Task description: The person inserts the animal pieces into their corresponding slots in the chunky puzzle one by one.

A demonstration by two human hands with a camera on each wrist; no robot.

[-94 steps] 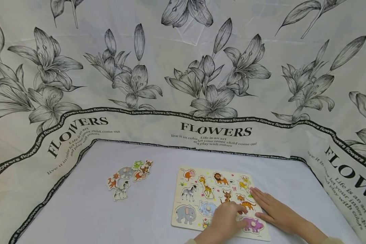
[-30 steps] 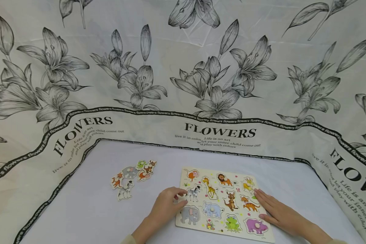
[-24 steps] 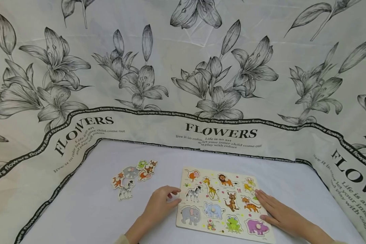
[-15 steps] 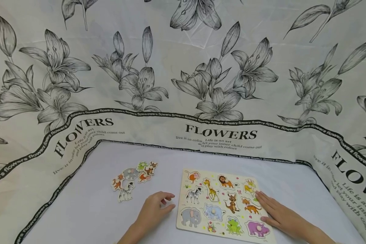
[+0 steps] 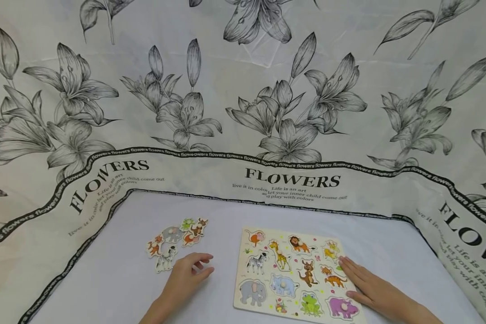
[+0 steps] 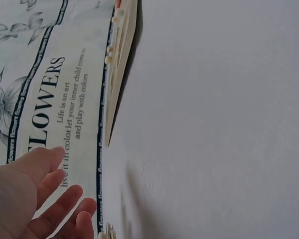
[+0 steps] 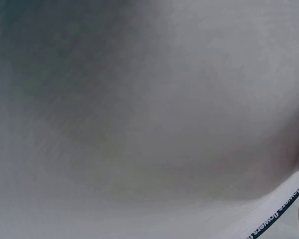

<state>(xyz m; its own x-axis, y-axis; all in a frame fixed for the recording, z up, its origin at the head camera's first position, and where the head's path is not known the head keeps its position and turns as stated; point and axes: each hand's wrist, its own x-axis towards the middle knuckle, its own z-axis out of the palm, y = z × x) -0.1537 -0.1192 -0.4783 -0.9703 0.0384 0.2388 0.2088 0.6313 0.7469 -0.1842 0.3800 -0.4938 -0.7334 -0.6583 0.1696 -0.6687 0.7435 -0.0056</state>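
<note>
A wooden animal peg puzzle board (image 5: pixel 263 279) lies on the right half of the white cloth. My right hand (image 5: pixel 374 288) rests flat along its right edge, fingers straight. Left of the board, my left hand (image 5: pixel 186 275) hovers over the cloth with loosely bent fingers and holds nothing. Beside its knuckles lies a loose zebra piece (image 5: pixel 166 258), with an elephant piece (image 5: pixel 172 234), a tiger piece (image 5: pixel 155 245) and a kangaroo piece (image 5: pixel 200 226) around it. In the left wrist view the fingers (image 6: pixel 57 206) are spread apart from the board's edge (image 6: pixel 122 74).
A green frog piece (image 5: pixel 187 223) and an orange piece (image 5: pixel 191 238) overlap in the pile. On the board, knobs show on the rhino piece (image 5: pixel 284 285) and the purple hippo piece (image 5: pixel 343 308). Floral fabric (image 5: pixel 291 135) rises behind the cloth. The right wrist view shows mostly blurred cloth.
My left hand has left the board's lower middle, where a frog now shows, and moved left to the loose pieces. The right hand stays at the board's right edge.
</note>
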